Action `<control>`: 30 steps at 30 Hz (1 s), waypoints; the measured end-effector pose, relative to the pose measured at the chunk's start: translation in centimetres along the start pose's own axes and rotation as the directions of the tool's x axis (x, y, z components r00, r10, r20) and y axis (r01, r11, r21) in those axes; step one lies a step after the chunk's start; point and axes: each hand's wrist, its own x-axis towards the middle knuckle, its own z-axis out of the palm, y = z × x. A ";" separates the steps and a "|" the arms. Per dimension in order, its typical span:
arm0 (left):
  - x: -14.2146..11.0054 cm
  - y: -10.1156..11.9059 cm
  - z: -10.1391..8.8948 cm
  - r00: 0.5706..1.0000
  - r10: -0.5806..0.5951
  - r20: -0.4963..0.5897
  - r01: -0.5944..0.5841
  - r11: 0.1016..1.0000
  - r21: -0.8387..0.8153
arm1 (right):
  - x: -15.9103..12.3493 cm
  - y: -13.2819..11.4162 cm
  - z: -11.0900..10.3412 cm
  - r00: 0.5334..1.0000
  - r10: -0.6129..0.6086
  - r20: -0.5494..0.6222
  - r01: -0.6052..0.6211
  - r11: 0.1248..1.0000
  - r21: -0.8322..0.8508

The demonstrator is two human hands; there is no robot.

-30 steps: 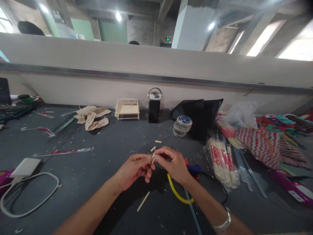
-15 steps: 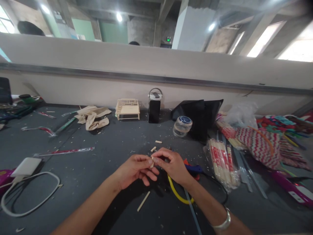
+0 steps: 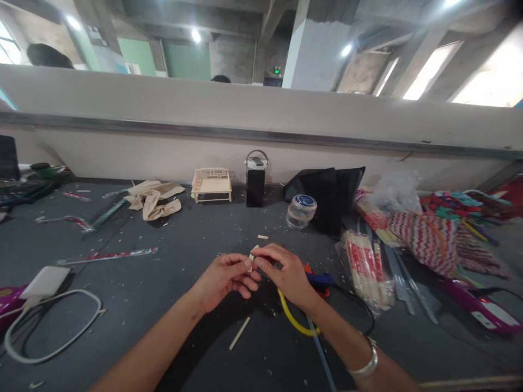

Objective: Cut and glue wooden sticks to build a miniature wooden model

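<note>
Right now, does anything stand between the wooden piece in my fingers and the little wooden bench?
Nothing visible stands between the wooden piece and the bench; the black phone stands upright to the bench's right, off that line.

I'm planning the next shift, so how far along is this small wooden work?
The little bench-shaped model at the back looks assembled. In hand, the left hand and right hand pinch small pale wood. Probably left: the loose stick and short strip lying unattached on the table, though whether they're needed I can't tell.
</note>
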 end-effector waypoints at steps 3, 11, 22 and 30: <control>-0.1 -0.2 0.0 0.999 -0.017 0.039 0.017 1.000 -0.005 | 0.0 -0.2 0.2 1.000 0.020 0.021 -0.021 1.000 0.017; 0.2 0.9 -1.1 0.979 0.201 -0.045 -0.201 0.980 0.003 | 0.3 -0.4 -0.8 0.980 0.114 -0.162 -0.134 0.984 -0.119; 0.4 1.7 -2.5 0.892 0.298 -0.341 -0.365 0.918 -0.153 | -3.2 -3.0 1.0 0.745 -0.066 0.664 0.421 0.818 -0.392; 0.5 1.5 -2.3 0.920 0.254 -0.298 -0.311 0.937 -0.161 | -1.3 -2.3 0.9 0.953 0.071 0.296 0.009 0.965 -0.261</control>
